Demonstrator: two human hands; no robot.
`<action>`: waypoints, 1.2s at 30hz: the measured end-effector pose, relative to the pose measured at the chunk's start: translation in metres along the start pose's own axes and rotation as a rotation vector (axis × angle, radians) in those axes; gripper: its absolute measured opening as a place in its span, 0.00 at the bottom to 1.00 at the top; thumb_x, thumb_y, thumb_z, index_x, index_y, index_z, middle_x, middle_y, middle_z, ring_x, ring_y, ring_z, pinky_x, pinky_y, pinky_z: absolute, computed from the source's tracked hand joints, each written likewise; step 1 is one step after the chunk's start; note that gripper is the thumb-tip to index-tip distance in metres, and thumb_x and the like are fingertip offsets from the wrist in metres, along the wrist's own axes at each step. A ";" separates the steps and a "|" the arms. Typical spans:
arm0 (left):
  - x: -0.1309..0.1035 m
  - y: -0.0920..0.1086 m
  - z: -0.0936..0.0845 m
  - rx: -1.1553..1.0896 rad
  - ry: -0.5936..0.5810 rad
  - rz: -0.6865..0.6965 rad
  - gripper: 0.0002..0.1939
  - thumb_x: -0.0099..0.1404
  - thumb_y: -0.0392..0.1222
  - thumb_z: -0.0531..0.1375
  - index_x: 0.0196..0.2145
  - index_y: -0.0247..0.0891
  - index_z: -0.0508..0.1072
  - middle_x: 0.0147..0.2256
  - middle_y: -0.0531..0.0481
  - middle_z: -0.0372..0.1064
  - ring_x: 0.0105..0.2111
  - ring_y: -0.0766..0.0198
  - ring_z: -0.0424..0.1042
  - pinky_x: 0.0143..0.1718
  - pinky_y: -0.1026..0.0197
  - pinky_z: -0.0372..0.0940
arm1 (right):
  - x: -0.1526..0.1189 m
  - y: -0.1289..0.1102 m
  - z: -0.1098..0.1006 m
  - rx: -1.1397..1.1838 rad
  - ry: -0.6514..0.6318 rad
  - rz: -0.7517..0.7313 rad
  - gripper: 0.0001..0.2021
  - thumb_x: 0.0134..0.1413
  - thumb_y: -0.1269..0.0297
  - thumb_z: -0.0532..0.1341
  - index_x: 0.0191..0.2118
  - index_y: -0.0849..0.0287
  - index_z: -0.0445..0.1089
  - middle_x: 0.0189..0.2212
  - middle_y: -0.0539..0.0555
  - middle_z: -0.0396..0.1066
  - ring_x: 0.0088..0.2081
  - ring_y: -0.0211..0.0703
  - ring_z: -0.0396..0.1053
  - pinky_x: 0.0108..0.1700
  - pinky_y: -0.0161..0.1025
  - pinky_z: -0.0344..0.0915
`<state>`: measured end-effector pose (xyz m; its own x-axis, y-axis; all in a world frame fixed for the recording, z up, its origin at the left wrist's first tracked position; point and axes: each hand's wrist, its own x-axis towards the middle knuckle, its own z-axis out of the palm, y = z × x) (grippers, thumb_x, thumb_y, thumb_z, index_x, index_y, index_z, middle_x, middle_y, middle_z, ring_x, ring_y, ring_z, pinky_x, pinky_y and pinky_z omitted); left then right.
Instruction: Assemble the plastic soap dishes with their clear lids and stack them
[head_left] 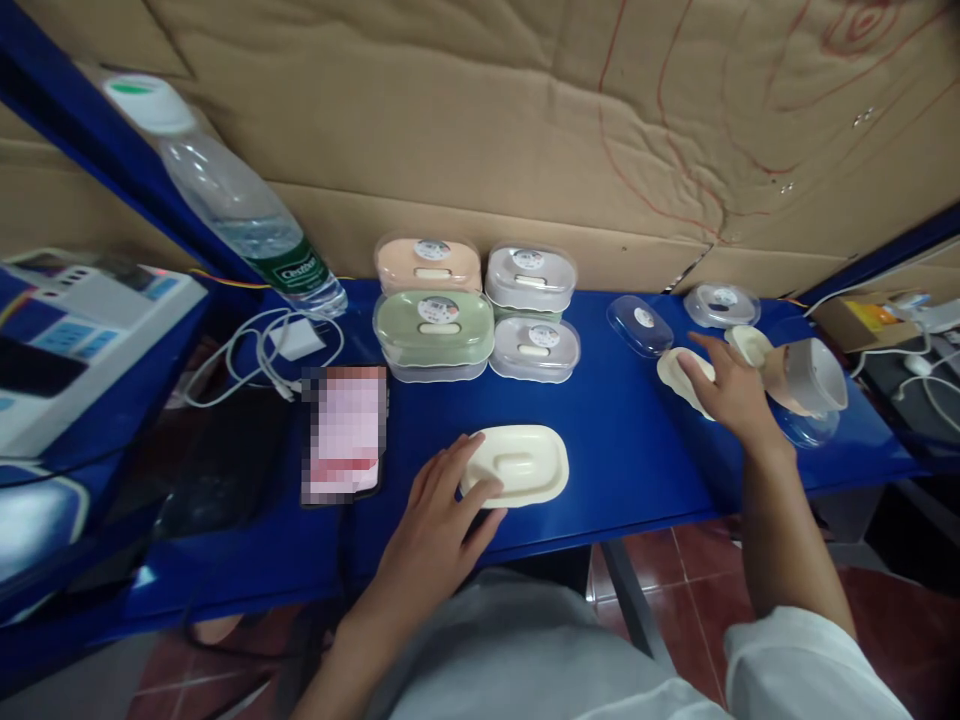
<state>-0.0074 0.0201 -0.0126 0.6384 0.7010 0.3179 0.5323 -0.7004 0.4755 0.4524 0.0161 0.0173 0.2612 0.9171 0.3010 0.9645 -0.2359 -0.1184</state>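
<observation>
My left hand (439, 515) grips the left end of a shallow cream oval plastic dish (551, 465) with a raised oval in its middle, near the table's front edge. Off to the right, my right hand (731, 385) has its thumb on a cream wavy-edged plastic piece (679, 375); the hand hides part of it. Just behind that hand is a second small cream piece (750, 345). A clear lid (640, 327) with a round sticker lies to its left. Beside my right wrist, a whitish translucent cup-like container (817, 375) lies tipped.
Stacked oval boxes with clear lids, a green one (435, 340), a peach one (427, 265) and grey ones (534, 345), stand at the back. Left are a phone (345, 435), a white charger cable (296, 345) and a water bottle (240, 215). A cardboard wall (450, 120) rises behind.
</observation>
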 end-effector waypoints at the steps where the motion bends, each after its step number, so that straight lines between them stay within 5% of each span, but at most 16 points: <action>1: 0.000 0.000 0.000 0.007 -0.003 0.007 0.07 0.76 0.39 0.60 0.48 0.43 0.77 0.69 0.37 0.61 0.70 0.42 0.63 0.66 0.37 0.66 | -0.012 0.008 -0.004 0.004 0.002 0.001 0.28 0.73 0.44 0.52 0.66 0.57 0.69 0.61 0.65 0.74 0.64 0.60 0.71 0.66 0.56 0.65; 5: -0.001 -0.002 0.002 0.037 -0.002 0.040 0.07 0.76 0.40 0.60 0.50 0.42 0.76 0.69 0.35 0.61 0.70 0.41 0.63 0.65 0.35 0.66 | -0.044 0.049 -0.022 -0.117 0.182 0.087 0.27 0.71 0.46 0.55 0.63 0.60 0.72 0.64 0.70 0.71 0.65 0.63 0.69 0.66 0.55 0.64; 8: -0.001 -0.003 0.003 0.040 0.001 0.052 0.07 0.76 0.40 0.60 0.49 0.42 0.75 0.69 0.35 0.61 0.70 0.41 0.63 0.64 0.35 0.67 | -0.045 0.084 -0.035 -0.268 0.363 0.326 0.31 0.64 0.44 0.62 0.66 0.58 0.71 0.66 0.73 0.67 0.66 0.70 0.66 0.62 0.63 0.65; 12: -0.002 -0.004 0.004 0.041 0.001 0.050 0.07 0.76 0.40 0.60 0.50 0.42 0.75 0.70 0.35 0.60 0.70 0.41 0.62 0.65 0.35 0.66 | -0.028 0.122 -0.037 -0.305 0.230 0.661 0.34 0.54 0.46 0.69 0.60 0.66 0.77 0.56 0.81 0.74 0.58 0.76 0.72 0.52 0.62 0.67; 15: -0.003 -0.003 0.003 0.031 -0.009 0.038 0.08 0.76 0.40 0.60 0.51 0.42 0.76 0.70 0.36 0.59 0.71 0.41 0.61 0.66 0.35 0.65 | -0.018 0.133 -0.031 -0.259 0.183 0.694 0.25 0.57 0.53 0.65 0.48 0.73 0.81 0.41 0.82 0.79 0.47 0.71 0.78 0.47 0.57 0.68; 17: -0.003 -0.002 0.002 0.011 -0.014 0.029 0.08 0.76 0.40 0.60 0.50 0.42 0.76 0.71 0.37 0.59 0.71 0.42 0.61 0.67 0.36 0.65 | -0.018 0.128 -0.029 -0.257 0.236 0.675 0.25 0.58 0.55 0.62 0.49 0.74 0.80 0.43 0.81 0.79 0.49 0.69 0.78 0.49 0.55 0.69; 19: -0.004 -0.002 0.001 -0.022 -0.014 0.015 0.08 0.76 0.40 0.60 0.50 0.43 0.76 0.71 0.39 0.58 0.71 0.43 0.60 0.68 0.37 0.64 | -0.025 0.108 -0.031 -0.210 0.364 0.542 0.27 0.59 0.54 0.60 0.54 0.73 0.78 0.50 0.79 0.78 0.55 0.67 0.76 0.55 0.55 0.69; 22: -0.005 -0.004 0.002 -0.085 -0.010 -0.047 0.12 0.76 0.41 0.61 0.55 0.46 0.73 0.71 0.41 0.59 0.71 0.46 0.62 0.69 0.38 0.64 | -0.049 0.044 -0.036 0.003 0.593 0.068 0.28 0.60 0.51 0.61 0.59 0.65 0.76 0.58 0.71 0.76 0.62 0.66 0.73 0.63 0.59 0.68; 24: -0.007 -0.007 0.003 -0.140 -0.010 -0.129 0.21 0.75 0.42 0.63 0.63 0.49 0.68 0.72 0.41 0.58 0.71 0.47 0.62 0.69 0.39 0.64 | -0.069 -0.014 -0.036 0.209 0.488 -0.273 0.28 0.60 0.57 0.66 0.64 0.57 0.73 0.61 0.65 0.75 0.64 0.64 0.72 0.65 0.61 0.68; 27: -0.008 -0.010 0.005 -0.230 -0.003 -0.232 0.39 0.72 0.44 0.67 0.73 0.53 0.54 0.73 0.41 0.56 0.72 0.47 0.61 0.70 0.39 0.63 | -0.091 -0.098 -0.028 0.375 0.082 -0.737 0.35 0.59 0.61 0.70 0.71 0.58 0.65 0.61 0.65 0.74 0.66 0.62 0.69 0.68 0.62 0.66; 32: -0.008 -0.011 0.003 -0.269 -0.003 -0.221 0.45 0.72 0.40 0.66 0.76 0.56 0.46 0.74 0.42 0.53 0.73 0.48 0.58 0.71 0.42 0.61 | -0.086 -0.162 -0.004 0.288 -0.181 -0.918 0.26 0.70 0.63 0.62 0.71 0.53 0.64 0.74 0.61 0.59 0.76 0.59 0.53 0.76 0.71 0.46; 36: -0.008 -0.008 0.004 -0.188 -0.018 -0.195 0.35 0.74 0.42 0.63 0.73 0.55 0.56 0.75 0.42 0.49 0.74 0.48 0.57 0.71 0.42 0.62 | -0.084 -0.170 0.007 0.337 -0.279 -0.904 0.26 0.73 0.65 0.58 0.73 0.57 0.60 0.74 0.62 0.57 0.78 0.54 0.47 0.75 0.61 0.56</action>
<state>-0.0150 0.0195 -0.0225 0.5446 0.8166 0.1911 0.5351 -0.5137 0.6707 0.2666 -0.0185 0.0058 -0.6239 0.7598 0.1830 0.7242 0.6501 -0.2300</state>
